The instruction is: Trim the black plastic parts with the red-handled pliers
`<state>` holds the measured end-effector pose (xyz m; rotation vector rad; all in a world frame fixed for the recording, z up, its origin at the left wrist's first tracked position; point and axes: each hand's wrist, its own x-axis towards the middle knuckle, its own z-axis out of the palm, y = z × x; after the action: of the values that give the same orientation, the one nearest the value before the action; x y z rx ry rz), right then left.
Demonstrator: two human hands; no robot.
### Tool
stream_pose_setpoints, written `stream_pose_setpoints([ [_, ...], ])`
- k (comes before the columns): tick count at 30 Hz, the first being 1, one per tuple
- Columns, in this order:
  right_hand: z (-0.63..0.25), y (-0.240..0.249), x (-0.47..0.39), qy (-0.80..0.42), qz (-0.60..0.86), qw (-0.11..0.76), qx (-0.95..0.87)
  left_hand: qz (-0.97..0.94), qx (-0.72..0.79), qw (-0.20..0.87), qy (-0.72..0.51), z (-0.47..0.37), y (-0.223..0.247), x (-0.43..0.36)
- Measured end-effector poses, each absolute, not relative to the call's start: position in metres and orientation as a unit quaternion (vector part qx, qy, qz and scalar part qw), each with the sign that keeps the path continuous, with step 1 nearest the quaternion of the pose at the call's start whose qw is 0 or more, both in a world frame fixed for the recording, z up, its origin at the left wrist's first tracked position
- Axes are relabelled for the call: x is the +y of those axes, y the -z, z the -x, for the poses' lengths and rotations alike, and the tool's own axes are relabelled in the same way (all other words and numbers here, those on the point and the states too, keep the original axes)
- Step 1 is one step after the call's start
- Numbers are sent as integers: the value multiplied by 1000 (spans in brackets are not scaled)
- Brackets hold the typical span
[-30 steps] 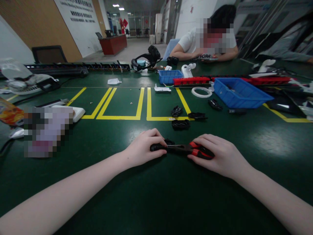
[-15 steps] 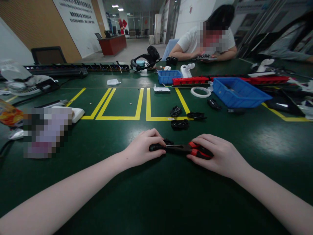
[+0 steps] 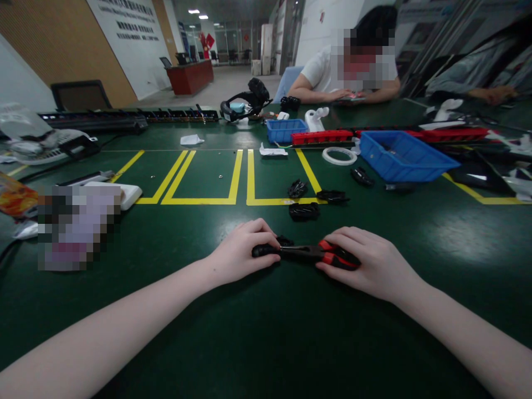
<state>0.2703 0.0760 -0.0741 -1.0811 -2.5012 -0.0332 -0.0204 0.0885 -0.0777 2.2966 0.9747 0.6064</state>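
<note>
Near the middle of the green table, my left hand pinches a small black part between thumb and fingers. My right hand is wrapped round the red and black handles of the pliers. The jaws point left and reach the black part at my left fingertips; how they meet it is too small to tell. Just behind the jaws lies a bit of black material, partly hidden. Beyond my hands are black bundles, with another black bundle to their right.
A blue bin stands at the right, a smaller blue bin behind. A white ring and red strips lie between them. A blurred-out object is at the left. A person sits across the table.
The view has shifted very slightly. My hands and the pliers keep their positions on the table. Across the table, the person's hand has moved down from near the face.
</note>
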Motion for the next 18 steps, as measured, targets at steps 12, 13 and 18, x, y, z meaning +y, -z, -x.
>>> stream_pose_setpoints([
  [12,-270,75,76,20,386,208,-899,-861,363,280,-219,21,78,88],
  [13,-270,75,76,21,385,209,-899,-862,362,278,-218,21,78,88],
  [18,-270,74,75,18,387,210,-897,-864,362,274,-216,21,78,88],
])
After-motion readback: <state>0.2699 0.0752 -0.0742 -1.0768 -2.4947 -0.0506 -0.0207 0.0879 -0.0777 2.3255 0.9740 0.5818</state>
